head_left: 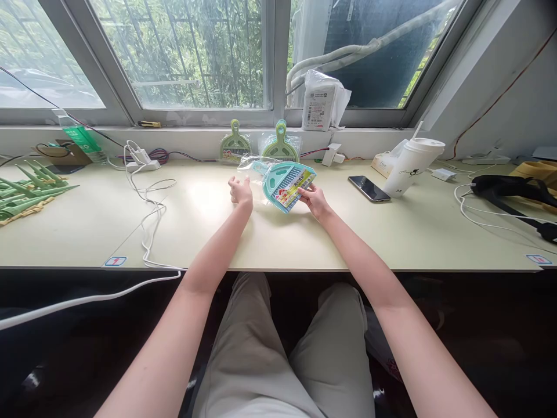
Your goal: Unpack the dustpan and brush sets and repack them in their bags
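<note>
A teal mini dustpan-and-brush set (285, 183) in a clear plastic bag with a coloured label lies tilted on the pale desk (217, 232). My right hand (314, 200) grips its lower right edge. My left hand (241, 190) rests beside the bag's left side, fingers curled, touching the clear plastic. Two green dustpan sets (235, 145) (281, 145) lean upright against the wall under the window, just behind the teal one.
A phone (369, 188) and a white lidded cup (411, 165) stand right of my hands. Black straps and cables (513, 191) lie far right. A white charger cable (150, 197) trails left; green plastic pieces (26, 191) lie at far left. A packet (319, 104) sits on the sill.
</note>
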Action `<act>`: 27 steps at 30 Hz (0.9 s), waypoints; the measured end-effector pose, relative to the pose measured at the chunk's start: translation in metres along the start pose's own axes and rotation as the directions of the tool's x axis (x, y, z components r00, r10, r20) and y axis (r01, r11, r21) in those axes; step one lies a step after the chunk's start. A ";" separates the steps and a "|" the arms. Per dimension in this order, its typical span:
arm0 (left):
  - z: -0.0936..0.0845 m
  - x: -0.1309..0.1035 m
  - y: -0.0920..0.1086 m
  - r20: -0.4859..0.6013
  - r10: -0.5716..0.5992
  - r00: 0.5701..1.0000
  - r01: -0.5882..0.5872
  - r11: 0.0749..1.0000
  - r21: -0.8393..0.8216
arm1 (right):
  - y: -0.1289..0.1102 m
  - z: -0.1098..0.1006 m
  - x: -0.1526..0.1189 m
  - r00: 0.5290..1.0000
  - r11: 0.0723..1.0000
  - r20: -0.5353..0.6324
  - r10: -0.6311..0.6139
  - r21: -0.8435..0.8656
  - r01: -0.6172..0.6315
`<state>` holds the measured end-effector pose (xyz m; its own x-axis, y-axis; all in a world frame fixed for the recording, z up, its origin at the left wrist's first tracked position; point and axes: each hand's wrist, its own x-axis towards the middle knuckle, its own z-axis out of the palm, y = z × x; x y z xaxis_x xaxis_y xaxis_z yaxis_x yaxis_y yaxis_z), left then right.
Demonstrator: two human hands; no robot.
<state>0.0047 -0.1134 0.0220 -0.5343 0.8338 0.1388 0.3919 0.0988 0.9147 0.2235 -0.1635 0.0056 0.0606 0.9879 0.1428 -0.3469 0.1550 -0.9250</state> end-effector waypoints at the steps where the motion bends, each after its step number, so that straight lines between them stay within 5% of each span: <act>1: 0.001 0.001 -0.001 0.019 0.029 0.999 -0.029 1.000 -0.004 | 0.000 0.000 0.000 1.000 1.000 -0.001 0.002 -0.003 -0.002; 8: 0.005 -0.014 0.004 0.042 0.275 0.960 -0.279 0.947 0.160 | 0.000 -0.001 0.000 0.999 0.999 -0.037 0.021 -0.039 -0.022; 20: 0.008 -0.013 0.000 0.138 0.361 0.922 -0.383 0.899 0.211 | -0.001 -0.001 0.000 0.999 0.998 -0.031 0.035 -0.053 -0.037; 27: 0.009 -0.014 0.002 0.133 0.326 0.936 -0.350 0.901 0.256 | -0.002 -0.001 0.000 0.999 0.996 -0.014 0.052 -0.067 -0.053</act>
<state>0.0189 -0.1199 0.0182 -0.2729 0.8850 0.3772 0.7320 -0.0634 0.6783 0.2254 -0.1637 0.0065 0.0551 0.9944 0.0898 -0.2857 0.1018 -0.9529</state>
